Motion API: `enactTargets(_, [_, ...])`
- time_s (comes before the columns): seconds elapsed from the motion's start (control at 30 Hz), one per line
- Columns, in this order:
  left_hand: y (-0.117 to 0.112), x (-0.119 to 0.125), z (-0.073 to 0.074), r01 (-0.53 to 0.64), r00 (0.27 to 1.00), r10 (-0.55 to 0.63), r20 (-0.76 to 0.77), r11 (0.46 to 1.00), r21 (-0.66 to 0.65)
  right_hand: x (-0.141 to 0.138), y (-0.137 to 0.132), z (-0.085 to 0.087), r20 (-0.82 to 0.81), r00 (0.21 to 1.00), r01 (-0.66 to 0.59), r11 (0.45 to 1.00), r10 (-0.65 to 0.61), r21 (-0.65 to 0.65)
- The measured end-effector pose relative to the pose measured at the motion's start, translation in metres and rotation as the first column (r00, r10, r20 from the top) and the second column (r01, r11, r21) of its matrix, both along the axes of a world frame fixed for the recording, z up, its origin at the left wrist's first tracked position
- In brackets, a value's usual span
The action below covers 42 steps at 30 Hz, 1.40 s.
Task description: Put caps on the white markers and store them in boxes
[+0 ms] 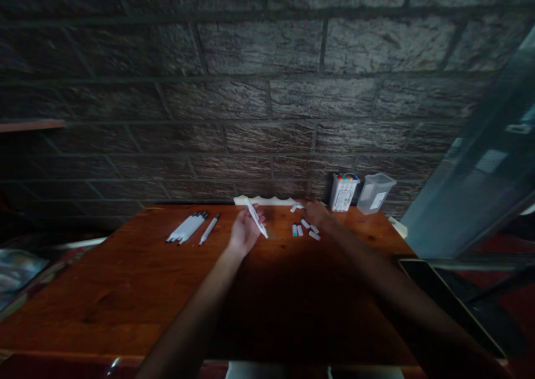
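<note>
Clamped on a white marker (256, 218), the left hand (244, 232) is left of the marker box (344, 195), the right hand (316, 212) nearer, its hold unclear, while seemingly uncapped markers (188, 228) lie farthest left, loose caps (300, 231) closer, and boxed markers (346, 177) look untouched.

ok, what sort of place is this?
Looks like an indoor desk corner, possibly in a home: a wooden table against a block-patterned wall, with white markers laid out on it. Can't tell which room.
</note>
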<state>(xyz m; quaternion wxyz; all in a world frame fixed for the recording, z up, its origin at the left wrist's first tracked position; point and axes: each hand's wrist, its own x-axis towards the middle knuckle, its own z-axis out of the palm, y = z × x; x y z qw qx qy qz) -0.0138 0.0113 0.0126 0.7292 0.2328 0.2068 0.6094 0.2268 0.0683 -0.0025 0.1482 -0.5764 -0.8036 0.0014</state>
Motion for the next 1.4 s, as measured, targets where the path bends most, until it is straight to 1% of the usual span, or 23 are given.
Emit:
enactTargets(0.1, [0.007,-0.009,0.000,-0.041,0.999,0.042,0.024,0.999,-0.013,-0.009,0.022,0.000,0.091,0.993,-0.067,0.995,0.074,-0.077])
enactTargets(0.17, [0.009,-0.013,0.000,-0.060,0.997,0.061,0.053,0.998,-0.021,-0.011,0.026,-0.002,0.147,0.983,-0.096,0.990,0.111,-0.106])
enactTargets(0.23, [0.008,-0.014,0.001,-0.064,0.993,0.066,0.094,0.998,-0.029,-0.011,0.024,-0.003,0.194,0.971,-0.122,0.986,0.143,-0.116])
enactTargets(0.3, [0.006,-0.013,0.001,-0.036,0.989,0.041,0.143,0.999,-0.037,-0.010,0.019,-0.003,0.230,0.958,-0.148,0.982,0.172,-0.119])
enactTargets(0.37, [0.003,-0.011,0.000,0.018,0.982,-0.008,0.189,0.998,-0.055,-0.009,0.015,-0.002,0.253,0.948,-0.170,0.978,0.196,-0.120])
enactTargets(0.47, [0.000,-0.008,-0.001,0.074,0.971,-0.052,0.235,0.994,-0.085,-0.008,0.012,0.002,0.240,0.938,-0.233,0.967,0.251,-0.100])
enactTargets(0.5, [-0.001,-0.008,-0.002,0.082,0.966,-0.058,0.251,0.993,-0.087,-0.008,0.008,0.003,0.209,0.943,-0.246,0.966,0.258,-0.083])
enactTargets(0.53, [-0.002,-0.008,-0.002,0.087,0.961,-0.062,0.270,0.993,-0.083,-0.009,0.002,0.005,0.145,0.957,-0.243,0.968,0.250,-0.060])
enactTargets(0.6, [-0.003,-0.009,-0.001,0.085,0.945,-0.059,0.321,0.994,-0.067,-0.011,-0.018,0.005,-0.064,0.976,-0.208,0.978,0.206,-0.026])
enactTargets(0.63, [-0.004,-0.010,-0.001,0.080,0.936,-0.054,0.347,0.995,-0.060,-0.012,-0.032,0.003,-0.198,0.964,-0.186,0.982,0.179,-0.018])
enactTargets(0.67, [-0.004,-0.012,-0.001,0.074,0.929,-0.049,0.368,0.996,-0.055,-0.013,-0.048,0.000,-0.325,0.933,-0.171,0.985,0.156,-0.020])
enactTargets(0.73, [-0.005,-0.013,-0.003,0.071,0.921,-0.046,0.387,0.996,-0.051,-0.017,-0.080,-0.011,-0.519,0.848,-0.142,0.989,0.106,-0.030])
enactTargets(0.8, [-0.004,-0.014,-0.005,0.082,0.922,-0.059,0.382,0.996,-0.044,-0.022,-0.106,-0.023,-0.646,0.762,-0.103,0.994,0.049,-0.046])
enactTargets(0.83, [-0.004,-0.013,-0.007,0.085,0.927,-0.065,0.370,0.996,-0.039,-0.024,-0.114,-0.028,-0.686,0.727,-0.109,0.992,0.038,-0.060])
enactTargets(0.9, [-0.003,-0.010,-0.009,0.082,0.943,-0.069,0.325,0.996,-0.027,-0.027,-0.121,-0.034,-0.757,0.652,-0.142,0.987,0.037,-0.075])
enactTargets(0.97, [-0.003,-0.007,-0.009,0.072,0.965,-0.066,0.253,0.997,-0.016,-0.028,-0.121,-0.036,-0.798,0.603,-0.163,0.982,0.024,-0.093])
enactTargets(1.0, [-0.004,-0.006,-0.008,0.065,0.974,-0.061,0.217,0.998,-0.012,-0.029,-0.119,-0.035,-0.801,0.599,-0.163,0.981,0.016,-0.103])
enactTargets(1.07, [-0.006,-0.003,-0.006,0.049,0.984,-0.046,0.170,0.999,-0.010,-0.031,-0.118,-0.034,-0.776,0.631,-0.174,0.979,0.025,-0.110])
enactTargets(1.17, [-0.010,0.000,-0.003,0.036,0.983,-0.036,0.181,0.999,0.005,-0.038,-0.120,-0.031,-0.737,0.671,-0.221,0.970,0.078,-0.099])
enactTargets(1.27, [-0.014,0.005,-0.001,0.059,0.969,-0.068,0.237,0.997,0.047,-0.045,-0.123,-0.029,-0.754,0.651,-0.251,0.962,0.084,-0.110])
enactTargets(1.4, [-0.020,0.015,-0.001,0.104,0.962,-0.115,0.248,0.993,0.059,-0.049,-0.124,-0.026,-0.792,0.608,-0.235,0.966,0.062,-0.105])
